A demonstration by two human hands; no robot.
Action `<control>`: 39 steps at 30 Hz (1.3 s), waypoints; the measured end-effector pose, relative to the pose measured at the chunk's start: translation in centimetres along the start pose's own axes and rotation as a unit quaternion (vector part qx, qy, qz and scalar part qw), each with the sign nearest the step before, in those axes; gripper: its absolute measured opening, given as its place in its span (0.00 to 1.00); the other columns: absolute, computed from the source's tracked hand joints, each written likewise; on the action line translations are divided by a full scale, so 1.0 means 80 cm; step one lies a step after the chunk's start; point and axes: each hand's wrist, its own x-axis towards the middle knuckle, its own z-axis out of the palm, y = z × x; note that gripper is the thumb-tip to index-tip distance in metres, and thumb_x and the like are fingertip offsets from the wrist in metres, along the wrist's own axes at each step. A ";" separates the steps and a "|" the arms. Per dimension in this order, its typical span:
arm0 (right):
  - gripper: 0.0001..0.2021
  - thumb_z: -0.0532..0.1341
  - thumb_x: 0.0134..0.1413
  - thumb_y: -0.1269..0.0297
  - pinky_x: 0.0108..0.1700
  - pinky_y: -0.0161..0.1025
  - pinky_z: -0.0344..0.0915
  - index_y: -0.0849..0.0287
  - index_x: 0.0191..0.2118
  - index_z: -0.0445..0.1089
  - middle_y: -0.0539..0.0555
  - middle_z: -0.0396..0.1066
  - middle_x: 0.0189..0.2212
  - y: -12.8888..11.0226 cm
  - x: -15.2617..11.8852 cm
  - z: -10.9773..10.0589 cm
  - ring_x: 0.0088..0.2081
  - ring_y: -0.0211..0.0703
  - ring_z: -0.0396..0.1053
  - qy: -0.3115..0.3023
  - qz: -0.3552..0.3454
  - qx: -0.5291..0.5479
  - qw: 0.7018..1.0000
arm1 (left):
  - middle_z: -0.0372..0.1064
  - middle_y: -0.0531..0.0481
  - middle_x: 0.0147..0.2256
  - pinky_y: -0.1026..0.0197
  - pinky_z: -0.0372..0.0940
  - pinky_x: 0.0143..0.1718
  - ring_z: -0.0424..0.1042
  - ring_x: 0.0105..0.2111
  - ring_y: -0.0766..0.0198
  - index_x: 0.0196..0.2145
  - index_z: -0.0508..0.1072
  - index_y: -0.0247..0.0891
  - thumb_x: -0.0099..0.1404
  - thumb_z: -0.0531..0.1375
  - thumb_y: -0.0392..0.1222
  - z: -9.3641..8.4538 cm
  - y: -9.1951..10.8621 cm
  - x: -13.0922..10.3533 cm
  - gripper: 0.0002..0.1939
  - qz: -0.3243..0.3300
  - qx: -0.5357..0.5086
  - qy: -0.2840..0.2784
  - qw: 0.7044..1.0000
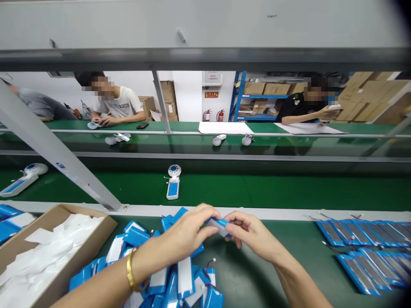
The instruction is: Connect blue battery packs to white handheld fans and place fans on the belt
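Observation:
Between my two hands, above the green bench, is a blue battery pack [221, 227] with a whitish face. My left hand [195, 224] pinches its left end between thumb and fingers. The thumb and fingers of my right hand [245, 231] close on its right end. Below and left of my hands lies a loose pile of blue battery packs [184, 278], several with white patches and thin red-and-black leads. My left forearm covers part of that pile.
Left stands a cardboard box [107, 231] of white paper pieces [61, 244]. Rows of battery packs [362, 267] lie at right. Beyond the metal rail [257, 212], a white handheld device [173, 188] rests on the green belt [218, 190]. A slanted post [64, 145] rises at left. Co-workers sit opposite.

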 end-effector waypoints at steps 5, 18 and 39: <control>0.18 0.61 0.56 0.54 0.30 0.36 0.64 0.58 0.48 0.68 0.53 0.71 0.29 -0.015 -0.006 -0.001 0.27 0.38 0.67 0.020 -0.069 0.117 0.990 | 0.68 0.48 0.35 0.61 0.67 0.35 0.69 0.33 0.62 0.38 0.65 0.39 0.62 0.60 0.45 0.019 0.011 0.001 0.11 -0.103 -0.274 0.083 0.952; 0.20 0.69 0.46 0.56 0.28 0.32 0.63 0.54 0.45 0.68 0.53 0.69 0.36 -0.018 0.020 0.020 0.33 0.38 0.65 0.029 -0.157 0.240 0.957 | 0.62 0.48 0.41 0.60 0.59 0.47 0.64 0.43 0.61 0.35 0.69 0.41 0.63 0.60 0.50 0.017 0.032 -0.008 0.10 -0.017 -0.057 0.136 0.989; 0.16 0.70 0.44 0.59 0.24 0.29 0.59 0.56 0.39 0.70 0.49 0.67 0.27 -0.012 0.009 0.010 0.26 0.33 0.60 -0.016 -0.123 0.188 0.974 | 0.62 0.55 0.29 0.66 0.58 0.34 0.63 0.31 0.68 0.25 0.71 0.37 0.52 0.67 0.38 0.018 0.043 -0.002 0.07 -0.082 -0.148 0.081 0.982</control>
